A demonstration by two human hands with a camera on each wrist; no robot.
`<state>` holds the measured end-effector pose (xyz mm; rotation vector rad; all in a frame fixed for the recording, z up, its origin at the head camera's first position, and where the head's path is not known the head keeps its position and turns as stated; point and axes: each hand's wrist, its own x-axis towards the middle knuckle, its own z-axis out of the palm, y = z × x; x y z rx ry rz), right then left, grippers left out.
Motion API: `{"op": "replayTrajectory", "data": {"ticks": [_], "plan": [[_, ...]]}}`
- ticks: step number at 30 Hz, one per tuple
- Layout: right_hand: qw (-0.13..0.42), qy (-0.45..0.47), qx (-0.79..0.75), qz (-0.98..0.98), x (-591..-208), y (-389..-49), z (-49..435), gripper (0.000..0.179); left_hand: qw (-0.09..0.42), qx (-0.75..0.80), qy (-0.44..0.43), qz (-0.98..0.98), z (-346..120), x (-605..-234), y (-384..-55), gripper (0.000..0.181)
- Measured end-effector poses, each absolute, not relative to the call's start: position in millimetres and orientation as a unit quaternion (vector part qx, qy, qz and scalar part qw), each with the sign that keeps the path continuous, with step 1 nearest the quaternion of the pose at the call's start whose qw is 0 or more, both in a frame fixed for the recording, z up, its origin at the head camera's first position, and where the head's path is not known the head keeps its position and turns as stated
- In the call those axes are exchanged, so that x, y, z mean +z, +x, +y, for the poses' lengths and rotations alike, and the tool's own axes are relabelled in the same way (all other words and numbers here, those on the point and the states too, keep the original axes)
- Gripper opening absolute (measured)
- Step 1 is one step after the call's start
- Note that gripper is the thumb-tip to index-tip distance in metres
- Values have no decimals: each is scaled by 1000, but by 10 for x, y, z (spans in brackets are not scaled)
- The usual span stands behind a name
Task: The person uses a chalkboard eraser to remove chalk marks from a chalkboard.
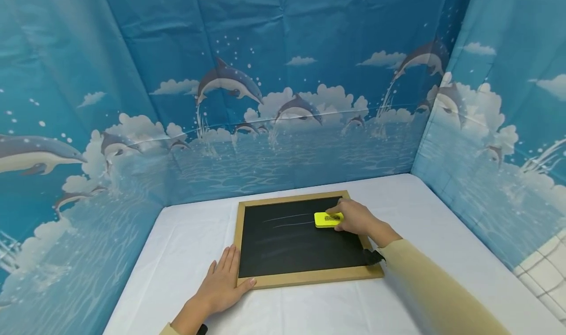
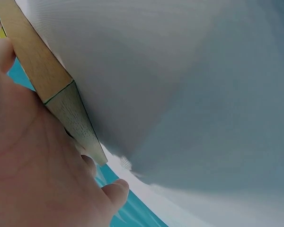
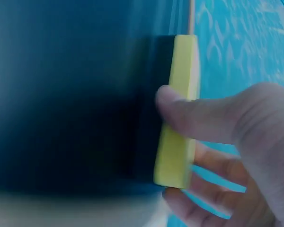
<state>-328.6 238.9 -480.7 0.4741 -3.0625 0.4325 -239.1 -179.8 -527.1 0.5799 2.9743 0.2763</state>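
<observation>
A blue curtain (image 1: pixel 283 40) printed with dolphins is hung behind and beside a white table (image 1: pixel 420 217). At the lower left of centre in the head view, the left hand (image 1: pixel 223 281) is laid, fingers straight, on the lower-left corner of the frame (image 1: pixel 309 277), by which the board (image 1: pixel 300 249) is apparently steadied. Farther right, two pale lines (image 1: pixel 292 224) are seen running to the eraser (image 1: pixel 321 220), which is gripped by the right hand (image 1: pixel 358 217) at the board's upper right. Wiping is judged to be in hand; a leftward pass over the lines seems called for. In the left wrist view, the frame's corner joint is revealed; in the right wrist view, the thumb's pinch against the eraser's side, hidden from the head camera, is shown.
</observation>
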Motion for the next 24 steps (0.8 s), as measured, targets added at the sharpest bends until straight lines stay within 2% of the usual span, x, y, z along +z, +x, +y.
{"op": "replayTrajectory", "data": {"ticks": [10, 24], "plan": [[12, 170, 125, -977, -4852, -3404, 1669, 57, 45, 85, 187, 978, -1808, -5332, -2414, 105], [4, 223, 138, -965, -4907, -3499, 1023, 57, 63, 91, 176, 978, -1758, -5280, -2387, 106]]}}
